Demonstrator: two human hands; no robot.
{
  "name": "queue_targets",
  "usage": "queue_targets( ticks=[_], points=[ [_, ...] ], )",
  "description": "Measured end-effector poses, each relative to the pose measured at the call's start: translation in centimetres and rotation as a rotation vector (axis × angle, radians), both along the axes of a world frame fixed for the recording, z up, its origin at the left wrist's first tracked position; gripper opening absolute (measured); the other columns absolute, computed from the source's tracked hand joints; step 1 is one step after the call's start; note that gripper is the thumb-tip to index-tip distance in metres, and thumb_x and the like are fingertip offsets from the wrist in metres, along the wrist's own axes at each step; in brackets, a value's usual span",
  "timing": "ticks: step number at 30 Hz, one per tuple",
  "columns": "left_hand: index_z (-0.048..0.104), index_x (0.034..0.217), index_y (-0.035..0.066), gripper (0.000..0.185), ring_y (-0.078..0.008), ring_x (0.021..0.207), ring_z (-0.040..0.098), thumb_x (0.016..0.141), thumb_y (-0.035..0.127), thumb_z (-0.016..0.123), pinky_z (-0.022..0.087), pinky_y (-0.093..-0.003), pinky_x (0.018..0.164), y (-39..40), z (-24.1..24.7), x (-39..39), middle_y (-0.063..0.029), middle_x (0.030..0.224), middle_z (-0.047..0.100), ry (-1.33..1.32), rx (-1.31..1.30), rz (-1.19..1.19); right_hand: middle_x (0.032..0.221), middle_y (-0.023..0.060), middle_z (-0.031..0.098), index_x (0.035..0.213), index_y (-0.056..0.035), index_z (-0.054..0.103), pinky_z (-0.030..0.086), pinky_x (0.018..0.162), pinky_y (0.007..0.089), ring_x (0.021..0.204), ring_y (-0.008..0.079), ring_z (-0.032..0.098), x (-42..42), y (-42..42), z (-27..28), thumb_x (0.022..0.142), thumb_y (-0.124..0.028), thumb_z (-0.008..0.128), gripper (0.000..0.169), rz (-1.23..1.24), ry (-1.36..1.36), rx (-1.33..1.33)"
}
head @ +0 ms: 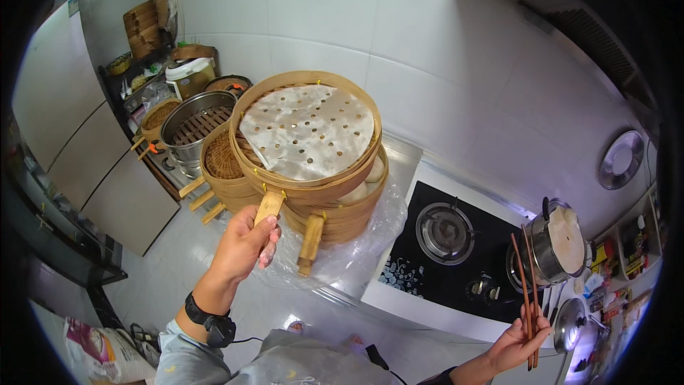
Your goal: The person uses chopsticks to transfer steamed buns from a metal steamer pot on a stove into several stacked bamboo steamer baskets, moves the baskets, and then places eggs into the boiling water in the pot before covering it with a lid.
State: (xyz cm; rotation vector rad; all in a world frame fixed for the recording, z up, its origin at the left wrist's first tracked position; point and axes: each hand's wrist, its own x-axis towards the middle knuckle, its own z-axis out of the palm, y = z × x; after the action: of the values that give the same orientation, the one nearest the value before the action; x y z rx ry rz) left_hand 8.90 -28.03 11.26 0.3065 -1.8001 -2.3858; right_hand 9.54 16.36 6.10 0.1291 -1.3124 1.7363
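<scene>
My left hand [243, 246] grips the wooden handle [271, 204] of a round bamboo steamer tray [305, 77]. A perforated white paper liner [312, 133] lies in this tray, one edge lifted at the lower left. The tray is tilted over a stack of bamboo steamers [342, 227], hiding much of its top. Pale buns [355, 192] show below its right side. A thick wooden handle [311, 240] sticks out of the stack. At the lower right, my right hand [518, 339] holds a pair of long wooden chopsticks [526, 278], which point up past a steel pot [545, 246].
A two-burner gas hob [454, 246] is right of the steamers; its left burner [445, 230] is bare. Pale contents fill the pot on the other burner. More bamboo steamers [230, 187] and a metal steamer pot [197, 128] stand left. A pot lid [569, 326] lies far right.
</scene>
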Motion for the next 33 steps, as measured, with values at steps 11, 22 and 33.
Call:
queue_targets(
  ticks=[11,22,33],
  points=[
    [0.046,0.086,0.004,0.014,-0.0053,0.041,0.038,0.094,0.016,0.047,0.030,-0.0202,0.035,6.3,-3.4,-2.7,0.0002,0.065,0.050,-0.078,-0.017,0.086,0.106,0.0241,0.053,0.103,0.0060,0.048,0.057,0.073,0.0234,0.093,0.0252,0.061,-2.7,10.7,-2.1,0.098,-0.020,0.034,0.030,0.056,0.016,0.040],
    [0.045,0.089,0.007,0.012,-0.0053,0.039,0.036,0.094,0.018,0.046,0.029,-0.0201,0.034,5.3,-3.1,-4.1,0.0010,0.063,0.047,-0.188,-0.011,0.010,0.109,0.0251,0.052,0.103,0.0044,0.048,0.058,0.066,0.0221,0.091,0.0249,0.061,-1.1,11.9,-1.0,0.099,-0.021,0.033,0.030,0.142,0.046,-0.022],
    [0.056,0.097,0.005,0.049,-0.0137,0.046,0.055,0.090,0.052,0.044,0.043,-0.0233,0.038,4.4,-7.8,1.3,-0.0060,0.066,0.058,-0.076,0.119,-0.032,0.107,0.0282,0.054,0.099,0.0072,0.048,0.056,0.079,0.0340,0.096,0.0319,0.060,2.3,14.1,3.0,0.097,-0.024,0.039,0.032,-0.360,0.113,-0.147]
  ],
)
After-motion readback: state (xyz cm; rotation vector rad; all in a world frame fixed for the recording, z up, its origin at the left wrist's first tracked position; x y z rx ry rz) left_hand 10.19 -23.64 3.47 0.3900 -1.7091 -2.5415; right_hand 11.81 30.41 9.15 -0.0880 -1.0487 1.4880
